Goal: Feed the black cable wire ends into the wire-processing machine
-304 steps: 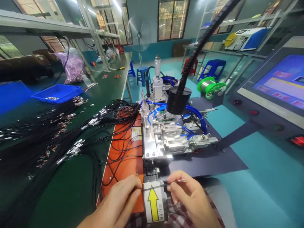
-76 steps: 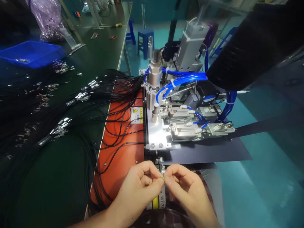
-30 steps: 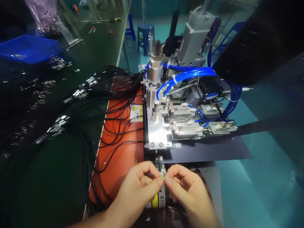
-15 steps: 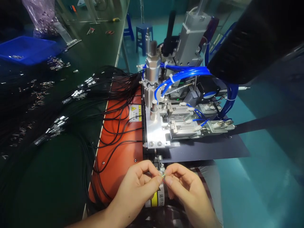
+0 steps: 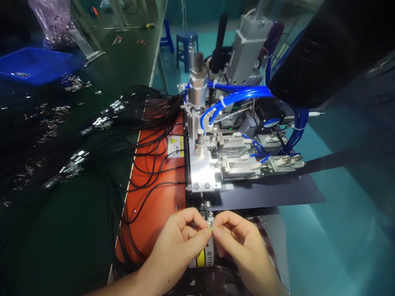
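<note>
My left hand [image 5: 187, 236] is closed in a pinch at the front of the machine [image 5: 203, 164]. Between its thumb and forefinger are thin wire ends [image 5: 212, 227], light green where they show. My right hand [image 5: 237, 238] meets it fingertip to fingertip, its thumb and forefinger also closed at the wires. How much of the wire lies inside the fingers is hidden. Just beyond my fingertips stands a small metal fixture [image 5: 210, 217]. Below them is a white and yellow label [image 5: 201, 259], partly covered by my hands.
Black cables [image 5: 151, 172] run over the orange machine cover [image 5: 160, 209] to the dark green table at left. Bundles with shiny metal ends [image 5: 74, 163] lie there, near a blue tray [image 5: 37, 65]. Blue air tubes [image 5: 243, 95] arch over the machine. A blue stool [image 5: 187, 45] stands behind.
Both hands stay nearly in place. The right fingertips have shifted slightly left and up, closer to the left ones, and the green wire tip lies at a slightly different angle.
</note>
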Available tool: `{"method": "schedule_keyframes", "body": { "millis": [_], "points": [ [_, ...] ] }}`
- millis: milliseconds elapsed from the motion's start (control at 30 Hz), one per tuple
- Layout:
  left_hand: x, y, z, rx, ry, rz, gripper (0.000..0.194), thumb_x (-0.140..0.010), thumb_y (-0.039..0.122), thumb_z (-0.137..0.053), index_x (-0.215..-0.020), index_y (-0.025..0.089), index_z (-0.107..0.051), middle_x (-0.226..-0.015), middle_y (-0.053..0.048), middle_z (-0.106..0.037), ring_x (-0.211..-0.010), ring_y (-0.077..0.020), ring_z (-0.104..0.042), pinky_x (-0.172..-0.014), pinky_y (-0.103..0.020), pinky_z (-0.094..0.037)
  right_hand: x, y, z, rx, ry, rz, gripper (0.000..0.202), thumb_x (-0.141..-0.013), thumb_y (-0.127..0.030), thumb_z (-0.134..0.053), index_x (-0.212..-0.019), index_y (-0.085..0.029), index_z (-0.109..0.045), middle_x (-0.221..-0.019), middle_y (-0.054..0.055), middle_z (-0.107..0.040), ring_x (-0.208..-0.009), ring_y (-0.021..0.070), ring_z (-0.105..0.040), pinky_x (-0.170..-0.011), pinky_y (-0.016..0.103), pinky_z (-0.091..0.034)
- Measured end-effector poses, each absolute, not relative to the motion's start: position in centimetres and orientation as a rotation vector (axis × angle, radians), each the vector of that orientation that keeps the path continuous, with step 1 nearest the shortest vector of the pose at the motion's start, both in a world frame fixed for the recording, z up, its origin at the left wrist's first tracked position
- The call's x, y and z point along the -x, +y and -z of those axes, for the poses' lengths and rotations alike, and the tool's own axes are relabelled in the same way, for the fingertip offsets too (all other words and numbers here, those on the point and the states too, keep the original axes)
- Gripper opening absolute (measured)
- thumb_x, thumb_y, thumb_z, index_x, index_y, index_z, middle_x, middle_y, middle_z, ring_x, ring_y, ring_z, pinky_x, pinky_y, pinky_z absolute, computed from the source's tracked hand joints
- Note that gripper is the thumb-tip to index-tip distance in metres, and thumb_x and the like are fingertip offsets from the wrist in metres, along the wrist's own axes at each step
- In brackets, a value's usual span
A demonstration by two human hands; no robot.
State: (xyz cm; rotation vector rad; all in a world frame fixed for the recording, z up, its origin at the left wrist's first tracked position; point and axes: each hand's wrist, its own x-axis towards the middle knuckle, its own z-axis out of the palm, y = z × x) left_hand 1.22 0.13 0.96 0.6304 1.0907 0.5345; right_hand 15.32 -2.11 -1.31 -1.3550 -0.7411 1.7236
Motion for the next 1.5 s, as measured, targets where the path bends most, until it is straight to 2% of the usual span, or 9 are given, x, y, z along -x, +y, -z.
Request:
{"method": "schedule_keyframes", "body": {
  "millis": [267, 600, 800, 1500],
  "points": [
    [-1.13, -0.13, -0.71, -0.619, 1.085, -0.581, 0.028, -0.075, 0.037, -0.066, -0.069, 0.017, -0.047, -0.040, 0.013, -0.029, -0.039, -0.0033, -0.018, -0.038, -0.018, -0.012, -14.88, -2.46, 1.28, 1.370, -0.689, -1.684, 0.025, -0.071, -0.036, -0.071, -0.066, -0.016, -0.057, -0.051, -0.005, -0.047, -0.046, 0.0083, -0.038, -0.044, 0.018, -0.031],
    [-0.93, -0.11, -0.71, -0.658, 1.078, -0.556, 0.025, -0.077, 0.035, -0.064, -0.070, 0.017, -0.048, -0.040, 0.012, -0.033, -0.038, -0.0034, -0.020, -0.038, -0.018, -0.013, -15.13, -2.35, 1.12, 1.355, -0.693, -1.668, 0.022, -0.069, -0.035, -0.073, -0.070, -0.016, -0.061, -0.052, -0.005, -0.049, -0.048, 0.0092, -0.040, -0.044, 0.019, -0.031],
    [-1.25, -0.27, -0.73, -0.671, 1.106, -0.560, 0.025, -0.074, 0.034, -0.066, -0.070, 0.017, -0.048, -0.042, 0.010, -0.036, -0.039, -0.0037, -0.025, -0.039, -0.017, -0.015, -15.11, -2.21, 1.16, 1.387, -0.723, -1.660, 0.023, -0.069, -0.035, -0.072, -0.066, -0.016, -0.059, -0.052, -0.005, -0.048, -0.047, 0.0093, -0.039, -0.044, 0.020, -0.030],
    [-1.34, -0.60, -0.79, -0.713, 1.149, -0.570, 0.025, -0.076, 0.033, -0.065, -0.069, 0.017, -0.047, -0.044, 0.009, -0.040, -0.041, -0.0044, -0.028, -0.041, -0.018, -0.016, -15.05, -2.63, 1.84, 1.332, -0.635, -1.723, 0.023, -0.072, -0.034, -0.071, -0.068, -0.016, -0.058, -0.051, -0.006, -0.048, -0.045, 0.0085, -0.041, -0.045, 0.019, -0.033]
  ]
}}
